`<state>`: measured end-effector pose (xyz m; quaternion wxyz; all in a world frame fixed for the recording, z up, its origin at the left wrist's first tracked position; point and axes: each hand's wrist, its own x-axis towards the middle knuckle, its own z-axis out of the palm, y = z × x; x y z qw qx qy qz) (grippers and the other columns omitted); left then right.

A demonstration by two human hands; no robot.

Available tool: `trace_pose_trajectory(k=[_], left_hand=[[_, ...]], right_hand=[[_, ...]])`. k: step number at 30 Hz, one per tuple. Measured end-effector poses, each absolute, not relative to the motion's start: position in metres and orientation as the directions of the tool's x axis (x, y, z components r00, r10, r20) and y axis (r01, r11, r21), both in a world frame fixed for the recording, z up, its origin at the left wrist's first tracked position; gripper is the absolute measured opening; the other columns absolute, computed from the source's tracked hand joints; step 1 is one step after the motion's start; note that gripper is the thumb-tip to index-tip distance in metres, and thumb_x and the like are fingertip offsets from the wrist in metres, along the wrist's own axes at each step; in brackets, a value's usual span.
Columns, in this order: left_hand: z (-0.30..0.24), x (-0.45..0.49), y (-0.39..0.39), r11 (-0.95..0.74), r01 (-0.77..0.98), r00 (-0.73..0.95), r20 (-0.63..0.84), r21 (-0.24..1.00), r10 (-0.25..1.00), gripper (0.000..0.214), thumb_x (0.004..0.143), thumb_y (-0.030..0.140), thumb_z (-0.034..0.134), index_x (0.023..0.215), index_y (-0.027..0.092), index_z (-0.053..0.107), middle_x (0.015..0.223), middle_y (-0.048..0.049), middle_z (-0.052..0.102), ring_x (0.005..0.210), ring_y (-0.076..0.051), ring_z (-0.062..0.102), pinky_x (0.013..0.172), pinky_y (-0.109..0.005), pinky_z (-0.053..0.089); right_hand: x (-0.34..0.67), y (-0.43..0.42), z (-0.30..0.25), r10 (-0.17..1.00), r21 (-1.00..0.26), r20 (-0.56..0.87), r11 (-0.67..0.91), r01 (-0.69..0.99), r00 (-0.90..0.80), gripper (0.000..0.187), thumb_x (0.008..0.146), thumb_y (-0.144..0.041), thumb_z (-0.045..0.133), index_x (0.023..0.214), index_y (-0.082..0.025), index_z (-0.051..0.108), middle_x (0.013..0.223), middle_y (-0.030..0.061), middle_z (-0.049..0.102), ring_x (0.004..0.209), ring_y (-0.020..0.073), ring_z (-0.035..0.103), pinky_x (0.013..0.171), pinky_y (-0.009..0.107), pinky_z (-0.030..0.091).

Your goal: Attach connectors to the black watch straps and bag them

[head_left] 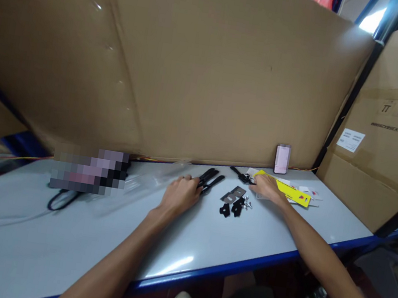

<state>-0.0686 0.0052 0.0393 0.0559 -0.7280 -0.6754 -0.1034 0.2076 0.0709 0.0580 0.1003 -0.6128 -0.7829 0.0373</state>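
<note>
My left hand [181, 194] is closed around several long, flat black pieces [208, 177] with rounded ends, low over the table; their near ends are hidden in the fingers. My right hand [267, 187] has its fingers bent at the end of a dark piece with a long narrow arm [242, 175], beside a yellow printed card [292, 192]. Its fingertips are partly hidden. Between the hands lie grey metal plates [234, 195] with cutouts, small black plates [237, 207] and several small screws [248, 204].
Clear plastic wrap [136, 184] lies left of my left hand. A blurred-out object and a black cord loop [61, 200] are further left. A phone [282, 159] leans against the cardboard wall [215, 71] at the back. A large carton [393, 134] borders the right side.
</note>
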Motion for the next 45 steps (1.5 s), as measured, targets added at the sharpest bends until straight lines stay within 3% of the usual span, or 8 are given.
trace_pose_trajectory(k=[5, 11, 18, 25, 29, 35, 41, 45], left_hand=[[0.048, -0.059, -0.002, -0.075, 0.996, 0.065, 0.207, 0.044, 0.976, 0.031, 0.099, 0.029, 0.045, 0.113, 0.014, 0.069, 0.113, -0.0207, 0.071, 0.104, -0.035, 0.069, 0.081, -0.04, 0.05], [0.052, -0.048, -0.008, -0.075, 0.997, 0.073, 0.148, 0.004, 0.986, 0.033, 0.101, 0.027, 0.039, 0.117, 0.015, 0.066, 0.117, -0.0192, 0.072, 0.106, -0.034, 0.07, 0.079, -0.04, 0.052], [0.051, -0.047, -0.01, -0.039, 0.999, 0.041, 0.113, -0.017, 0.993, 0.04, 0.104, 0.032, 0.034, 0.12, 0.012, 0.065, 0.123, -0.0214, 0.068, 0.112, -0.036, 0.068, 0.081, -0.039, 0.053], [0.048, -0.049, -0.008, 0.02, 0.999, -0.024, 0.096, 0.045, 0.995, 0.04, 0.101, 0.037, 0.041, 0.125, 0.013, 0.063, 0.122, -0.0224, 0.068, 0.109, -0.039, 0.069, 0.081, -0.042, 0.053], [0.049, -0.05, -0.007, 0.062, 0.99, -0.072, 0.08, 0.125, 0.994, 0.039, 0.098, 0.039, 0.047, 0.124, 0.015, 0.064, 0.121, -0.0213, 0.07, 0.11, -0.038, 0.069, 0.082, -0.041, 0.052], [0.049, -0.051, -0.005, 0.107, 0.971, -0.122, 0.057, 0.216, 0.991, 0.041, 0.094, 0.044, 0.054, 0.122, 0.016, 0.066, 0.124, -0.0206, 0.07, 0.114, -0.038, 0.068, 0.083, -0.04, 0.051], [0.044, -0.051, -0.001, 0.096, 0.969, -0.104, 0.023, 0.227, 0.994, 0.038, 0.091, 0.042, 0.057, 0.116, 0.017, 0.069, 0.123, -0.0202, 0.071, 0.114, -0.038, 0.068, 0.083, -0.04, 0.052], [0.044, -0.049, 0.001, 0.096, 0.974, -0.097, -0.004, 0.206, 0.995, 0.036, 0.093, 0.042, 0.053, 0.113, 0.017, 0.07, 0.121, -0.021, 0.072, 0.114, -0.039, 0.068, 0.084, -0.042, 0.052]], right_hand=[[0.208, 0.058, 0.077, 0.959, -0.038, 0.134, 0.255, 0.966, -0.248, 0.02, 0.09, -0.027, 0.064, 0.091, -0.013, 0.078, 0.102, 0.0204, 0.077, 0.095, 0.0287, 0.072, 0.071, 0.029, 0.042], [0.2, 0.052, 0.08, 0.907, -0.144, 0.057, 0.421, 0.895, -0.418, 0.015, 0.09, -0.029, 0.068, 0.088, -0.018, 0.079, 0.098, 0.0081, 0.078, 0.091, 0.0206, 0.07, 0.068, 0.024, 0.038], [0.187, 0.044, 0.068, 0.908, -0.126, 0.034, 0.418, 0.9, -0.417, 0.034, 0.092, -0.044, 0.069, 0.111, -0.017, 0.074, 0.116, 0.0149, 0.074, 0.106, 0.0298, 0.068, 0.076, 0.03, 0.044], [0.177, 0.044, 0.053, 0.911, -0.103, 0.097, 0.41, 0.906, -0.401, 0.036, 0.093, -0.048, 0.066, 0.108, -0.016, 0.074, 0.12, 0.0182, 0.072, 0.108, 0.0325, 0.068, 0.08, 0.034, 0.046], [0.175, 0.046, 0.047, 0.911, -0.147, 0.12, 0.408, 0.901, -0.394, 0.037, 0.089, -0.052, 0.069, 0.101, -0.017, 0.075, 0.115, 0.0166, 0.072, 0.104, 0.0311, 0.068, 0.078, 0.032, 0.046], [0.177, 0.055, 0.05, 0.95, -0.276, 0.055, 0.31, 0.91, -0.308, 0.024, 0.077, -0.04, 0.081, 0.09, -0.021, 0.074, 0.105, 0.0084, 0.075, 0.096, 0.0253, 0.067, 0.067, 0.027, 0.04], [0.182, 0.071, 0.044, 0.963, -0.438, 0.03, 0.255, 0.862, -0.27, 0.033, 0.062, -0.032, 0.088, 0.086, -0.02, 0.069, 0.084, 0.0012, 0.07, 0.077, 0.0175, 0.061, 0.059, 0.024, 0.034], [0.187, 0.081, 0.035, 0.958, -0.553, 0.037, 0.257, 0.792, -0.286, 0.023, 0.064, -0.029, 0.082, 0.076, -0.019, 0.065, 0.067, -0.0036, 0.062, 0.065, 0.0132, 0.055, 0.055, 0.024, 0.029]])
